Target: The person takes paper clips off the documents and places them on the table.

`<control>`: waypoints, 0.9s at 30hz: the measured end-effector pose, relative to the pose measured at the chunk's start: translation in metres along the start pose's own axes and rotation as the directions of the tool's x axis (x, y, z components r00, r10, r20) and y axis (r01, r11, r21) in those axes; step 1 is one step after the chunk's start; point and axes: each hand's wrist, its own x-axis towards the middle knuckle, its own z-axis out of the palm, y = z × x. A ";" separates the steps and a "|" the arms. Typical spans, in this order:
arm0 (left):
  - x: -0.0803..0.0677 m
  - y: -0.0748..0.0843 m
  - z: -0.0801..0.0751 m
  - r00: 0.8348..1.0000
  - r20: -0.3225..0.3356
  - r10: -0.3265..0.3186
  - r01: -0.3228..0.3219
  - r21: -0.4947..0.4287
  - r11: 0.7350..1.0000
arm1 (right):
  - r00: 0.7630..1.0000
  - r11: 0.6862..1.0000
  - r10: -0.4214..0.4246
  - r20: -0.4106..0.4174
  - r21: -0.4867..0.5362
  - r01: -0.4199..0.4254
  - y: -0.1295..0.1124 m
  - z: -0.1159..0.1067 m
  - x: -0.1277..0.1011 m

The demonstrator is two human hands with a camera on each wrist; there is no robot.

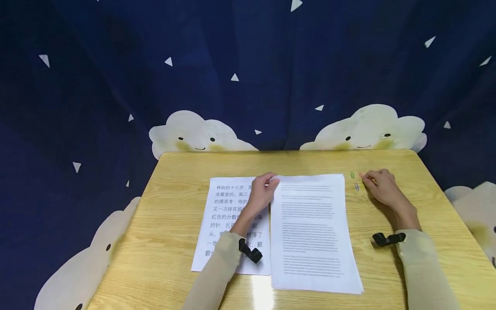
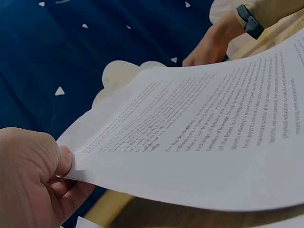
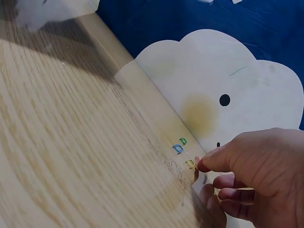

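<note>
A stack of white sheets with small English print (image 1: 310, 232) lies in the middle of a wooden desk (image 1: 174, 172). My left hand (image 1: 272, 181) pinches its far left corner and lifts it slightly; in the left wrist view the thumb of that hand (image 2: 66, 171) presses on the raised stack (image 2: 204, 142). A sheet with large Chinese text (image 1: 222, 215) lies under my left forearm. My right hand (image 1: 364, 176) is past the stack's far right corner, its fingertips (image 3: 204, 166) pinching a yellow paper clip (image 3: 190, 164) on the desk. A green clip (image 3: 183, 141) and a blue clip (image 3: 177, 148) lie beside it.
A dark blue curtain with white triangles and smiling cloud shapes (image 1: 197, 135) hangs close behind the desk's far edge. Black camera straps (image 1: 249, 252) sit on both wrists. Bare wood shows at the desk's left and right sides.
</note>
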 end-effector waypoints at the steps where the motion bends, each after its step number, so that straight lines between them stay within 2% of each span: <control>1: 0.001 -0.002 -0.001 1.000 -0.003 -0.004 0.004 0.004 1.000 | 1.000 1.000 0.001 -0.001 0.004 -0.001 -0.001 0.000 0.001; 13: 0.026 -0.013 0.000 1.000 -0.002 -0.018 0.018 0.093 0.996 | 1.000 1.000 -0.007 -0.019 0.013 0.007 -0.002 0.003 0.001; 22: 0.030 -0.022 0.004 0.995 0.012 -0.098 0.097 0.087 0.991 | 1.000 1.000 0.000 -0.023 0.015 0.000 -0.013 0.001 0.004; 27: 0.031 -0.025 0.005 0.996 -0.003 -0.093 0.092 0.121 0.988 | 0.999 0.999 -0.013 -0.040 0.035 0.014 -0.029 -0.004 0.008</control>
